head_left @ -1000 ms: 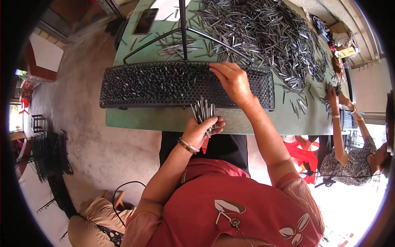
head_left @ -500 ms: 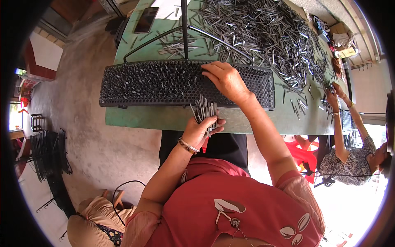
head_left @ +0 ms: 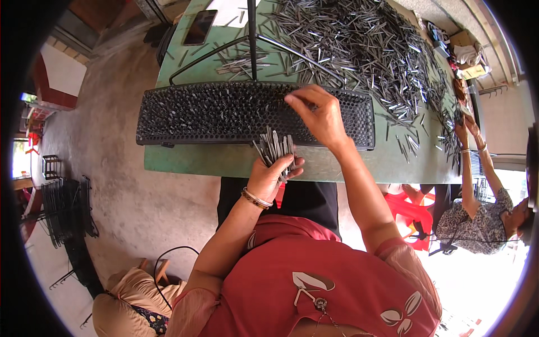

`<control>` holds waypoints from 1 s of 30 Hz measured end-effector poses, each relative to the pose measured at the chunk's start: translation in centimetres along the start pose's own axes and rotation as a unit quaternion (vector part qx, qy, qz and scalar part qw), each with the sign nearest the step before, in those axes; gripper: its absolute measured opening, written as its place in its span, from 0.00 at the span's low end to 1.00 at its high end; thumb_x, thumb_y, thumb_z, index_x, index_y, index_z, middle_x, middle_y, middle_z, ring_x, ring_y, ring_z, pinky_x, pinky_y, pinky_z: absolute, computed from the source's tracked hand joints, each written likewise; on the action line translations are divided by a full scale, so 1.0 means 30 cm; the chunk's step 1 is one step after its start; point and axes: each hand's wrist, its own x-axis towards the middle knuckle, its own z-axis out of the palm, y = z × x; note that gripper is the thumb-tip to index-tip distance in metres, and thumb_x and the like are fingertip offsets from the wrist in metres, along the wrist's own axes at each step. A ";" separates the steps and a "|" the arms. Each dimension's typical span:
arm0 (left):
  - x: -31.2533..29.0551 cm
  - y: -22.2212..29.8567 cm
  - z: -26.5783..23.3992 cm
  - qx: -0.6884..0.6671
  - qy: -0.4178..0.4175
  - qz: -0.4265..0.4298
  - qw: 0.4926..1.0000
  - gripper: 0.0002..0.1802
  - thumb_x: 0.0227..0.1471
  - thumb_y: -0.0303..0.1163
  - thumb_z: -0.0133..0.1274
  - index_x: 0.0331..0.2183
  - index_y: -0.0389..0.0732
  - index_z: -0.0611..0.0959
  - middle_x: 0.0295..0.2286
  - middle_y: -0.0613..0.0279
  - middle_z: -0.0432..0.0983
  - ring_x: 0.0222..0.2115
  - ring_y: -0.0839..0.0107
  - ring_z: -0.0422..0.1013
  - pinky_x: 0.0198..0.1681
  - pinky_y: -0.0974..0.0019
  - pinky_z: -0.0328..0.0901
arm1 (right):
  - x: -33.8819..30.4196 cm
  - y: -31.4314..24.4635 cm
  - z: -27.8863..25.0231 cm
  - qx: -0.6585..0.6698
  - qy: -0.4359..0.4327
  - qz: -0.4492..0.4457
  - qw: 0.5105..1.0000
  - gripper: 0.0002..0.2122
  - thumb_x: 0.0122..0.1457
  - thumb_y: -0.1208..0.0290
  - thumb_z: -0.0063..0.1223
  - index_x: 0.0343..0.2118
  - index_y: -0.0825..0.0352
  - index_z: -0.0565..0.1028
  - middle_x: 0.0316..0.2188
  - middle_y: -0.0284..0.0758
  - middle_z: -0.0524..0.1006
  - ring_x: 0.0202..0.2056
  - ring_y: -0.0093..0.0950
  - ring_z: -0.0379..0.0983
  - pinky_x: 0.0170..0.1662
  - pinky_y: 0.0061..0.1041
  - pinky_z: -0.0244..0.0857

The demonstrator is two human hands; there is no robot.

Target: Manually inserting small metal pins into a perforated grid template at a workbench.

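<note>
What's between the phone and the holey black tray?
The head view shows a black bar, loose strips and green table between the phone and tray.

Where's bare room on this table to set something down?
Bare strip: between the perforated tray and the near edge of the green table, left of the left hand. Crowded: beyond the tray's right half, under the heaped sticks.

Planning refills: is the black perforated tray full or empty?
Partly full: strips crowd the tray's left; holes toward its right end look bare.
</note>
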 end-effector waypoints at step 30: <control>0.004 -0.025 -0.015 0.032 0.010 -0.067 0.997 0.12 0.52 0.25 0.50 0.40 0.34 0.76 0.33 0.60 0.75 0.34 0.63 0.75 0.34 0.62 0.73 | -0.002 0.089 -0.001 0.096 0.018 0.070 0.993 0.08 0.54 0.74 0.58 0.37 0.68 0.78 0.29 0.33 0.78 0.30 0.18 0.71 0.36 0.18 0.66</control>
